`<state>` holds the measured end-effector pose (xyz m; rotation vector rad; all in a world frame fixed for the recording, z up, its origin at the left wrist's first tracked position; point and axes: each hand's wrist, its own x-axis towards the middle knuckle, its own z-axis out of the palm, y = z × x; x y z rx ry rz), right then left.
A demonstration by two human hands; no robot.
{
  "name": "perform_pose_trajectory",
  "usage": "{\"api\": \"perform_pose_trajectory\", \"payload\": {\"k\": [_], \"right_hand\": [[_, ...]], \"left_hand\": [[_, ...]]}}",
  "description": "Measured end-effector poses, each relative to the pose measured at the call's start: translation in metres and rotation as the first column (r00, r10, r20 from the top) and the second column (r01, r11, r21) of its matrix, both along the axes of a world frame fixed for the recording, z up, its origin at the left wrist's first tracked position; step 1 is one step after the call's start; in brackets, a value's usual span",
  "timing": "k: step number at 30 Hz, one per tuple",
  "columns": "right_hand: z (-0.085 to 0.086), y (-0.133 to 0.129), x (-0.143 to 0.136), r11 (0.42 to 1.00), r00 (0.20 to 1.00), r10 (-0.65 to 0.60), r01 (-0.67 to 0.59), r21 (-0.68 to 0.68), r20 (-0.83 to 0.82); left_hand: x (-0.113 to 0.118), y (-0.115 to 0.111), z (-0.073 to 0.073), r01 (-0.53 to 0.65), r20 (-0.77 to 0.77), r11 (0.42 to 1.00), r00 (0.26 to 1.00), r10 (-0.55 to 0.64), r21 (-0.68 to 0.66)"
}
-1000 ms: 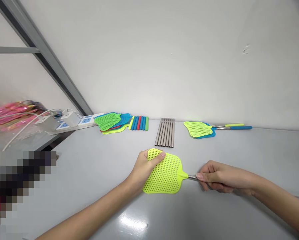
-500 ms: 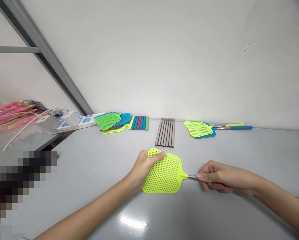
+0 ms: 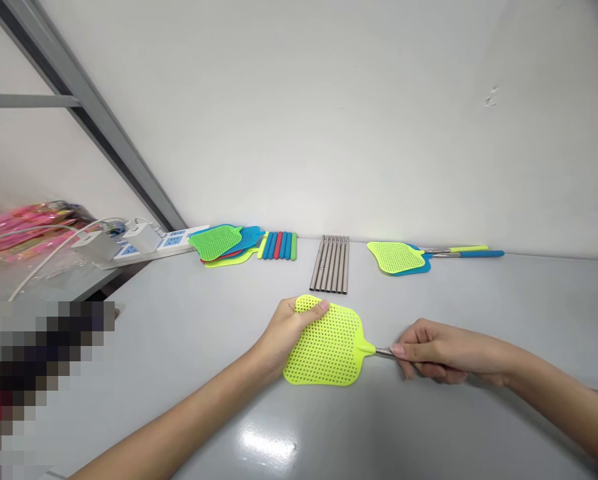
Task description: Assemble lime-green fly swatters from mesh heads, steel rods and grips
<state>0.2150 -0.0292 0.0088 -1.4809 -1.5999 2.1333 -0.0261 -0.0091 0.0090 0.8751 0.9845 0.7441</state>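
A yellow-green perforated fly swatter head is held flat above the table between my hands. My left hand grips its left side, thumb on top and fingers hidden beneath. A thin metal rod joins the neck of the head on the right. My right hand is closed around that rod, thumb and fingers pinching it near the neck; the rest of the rod is hidden by the hand. Just beyond the head lies a row of several metal tubes.
At the back left lie stacked swatter heads beside a row of coloured handle grips. Whole swatters with yellow and blue handles lie back right. A white power strip with plugged-in chargers and bagged pink items are left.
Hardly anything differs. Both hands keep the same hold on the swatter, and the whole view has shifted very slightly.
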Motion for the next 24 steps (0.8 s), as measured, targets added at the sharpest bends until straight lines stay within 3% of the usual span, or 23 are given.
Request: {"api": "perform_pose_trajectory", "payload": {"k": [10,18,24], "right_hand": [[0.004,0.003,0.006,0.993,0.996,0.093,-0.092,0.067,0.0],[0.008,0.018,0.037,0.981,0.981,0.169,-0.177,0.079,0.093],[0.011,0.029,0.057,0.975,0.981,0.142,-0.162,0.15,0.134]], "left_hand": [[-0.002,0.005,0.001,0.044,0.043,0.999,0.998,-0.045,0.017],[-0.014,0.023,0.002,-0.011,0.039,1.0,0.999,0.01,0.026],[-0.033,0.043,0.007,-0.034,-0.019,0.998,0.999,0.035,0.055]]}}
